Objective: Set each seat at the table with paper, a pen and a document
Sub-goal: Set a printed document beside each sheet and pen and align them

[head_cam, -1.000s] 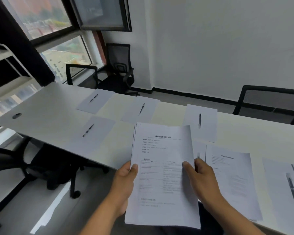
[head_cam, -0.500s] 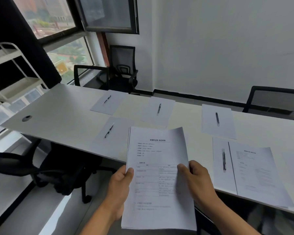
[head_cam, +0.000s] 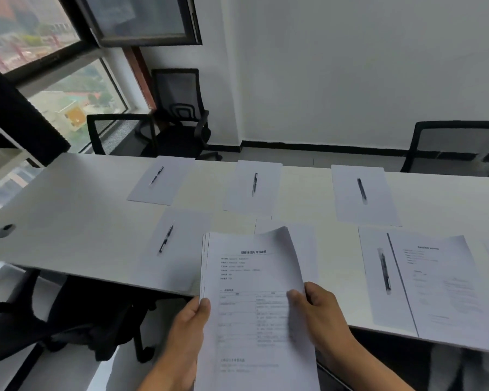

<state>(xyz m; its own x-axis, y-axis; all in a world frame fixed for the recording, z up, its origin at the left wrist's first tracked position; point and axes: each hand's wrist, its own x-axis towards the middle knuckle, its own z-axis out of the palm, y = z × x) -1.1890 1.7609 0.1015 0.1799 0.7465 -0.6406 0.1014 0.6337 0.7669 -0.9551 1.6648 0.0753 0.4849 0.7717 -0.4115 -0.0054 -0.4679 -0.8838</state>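
I hold a stack of printed documents (head_cam: 251,277) over the near edge of the white table (head_cam: 68,198). My left hand (head_cam: 191,323) grips its left edge, thumb on top. My right hand (head_cam: 319,311) pinches the top sheet at the right edge, and that sheet's upper right corner curls up. Blank sheets with a black pen on each lie at the seats: far left (head_cam: 161,180), far middle (head_cam: 253,187), far right (head_cam: 363,194), near left (head_cam: 175,246). At the near right, a sheet with a pen (head_cam: 384,273) has a document (head_cam: 446,286) beside it.
Black office chairs stand around the table: two at the far left (head_cam: 181,114), one at the far right (head_cam: 458,148), one at the near left (head_cam: 76,314). A cable hole (head_cam: 5,230) sits near the table's left end. Windows fill the left wall.
The view has shifted left along the table, so the finished near-right seat now lies further right. My right hand has begun lifting the top sheet, whose corner now curls up.
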